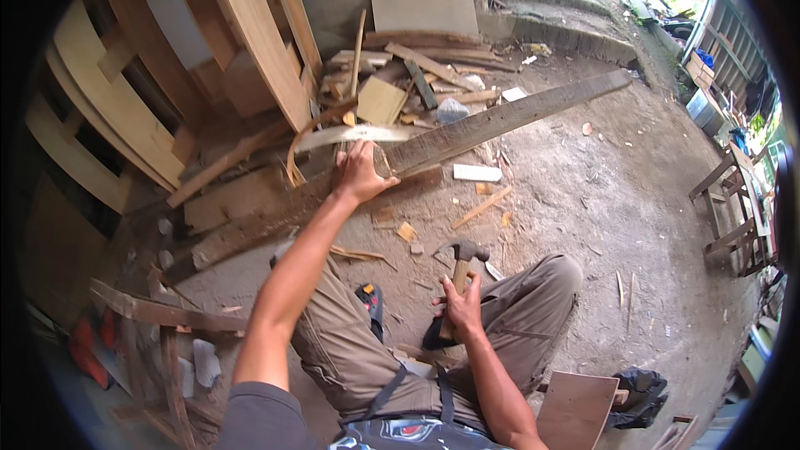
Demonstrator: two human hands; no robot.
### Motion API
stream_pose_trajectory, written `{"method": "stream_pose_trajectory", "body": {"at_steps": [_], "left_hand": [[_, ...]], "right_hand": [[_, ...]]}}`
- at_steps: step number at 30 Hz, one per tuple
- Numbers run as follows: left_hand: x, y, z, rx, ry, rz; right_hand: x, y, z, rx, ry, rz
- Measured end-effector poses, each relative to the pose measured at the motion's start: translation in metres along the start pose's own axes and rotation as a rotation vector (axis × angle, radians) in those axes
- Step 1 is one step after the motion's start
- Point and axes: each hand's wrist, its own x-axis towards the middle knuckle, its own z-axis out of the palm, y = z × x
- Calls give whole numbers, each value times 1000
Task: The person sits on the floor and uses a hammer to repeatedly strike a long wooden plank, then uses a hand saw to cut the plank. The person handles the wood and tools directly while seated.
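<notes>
My left hand [360, 173] reaches forward over a long weathered beam [508, 123]. Its fingers bend over the near edge of a pale, slightly curved wood strip [354, 135], while the thumb sticks out to the right. The palm side and whatever lies under it are hidden. Close to my right knee, my right hand [462, 307] is wrapped round the wooden handle of a claw hammer [465, 252]. The dark hammer head points up, away from me, and touches nothing that I can make out.
Scrap wood [383, 100] is heaped beyond the beam. Tall wooden frames [242, 25] lean at the left. A white block [477, 172] and several offcuts lie on the dirt floor. Concrete steps [558, 0] rise behind; a wooden bench [742, 200] stands far right. A board [575, 412] lies near right.
</notes>
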Motion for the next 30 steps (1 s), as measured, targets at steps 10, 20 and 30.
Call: {"method": "stream_pose_trajectory", "body": {"at_steps": [10,20,30], "left_hand": [[-44,-23,18,80,-252,41],[-60,-28,18,163,-308,136],[-53,-19,4,92,-275,154]], "right_hand": [[-30,-37,12,73,-190,12],[-47,-91,-3,-256,-216,51],[8,-217,33,93,-314,-840]]}}
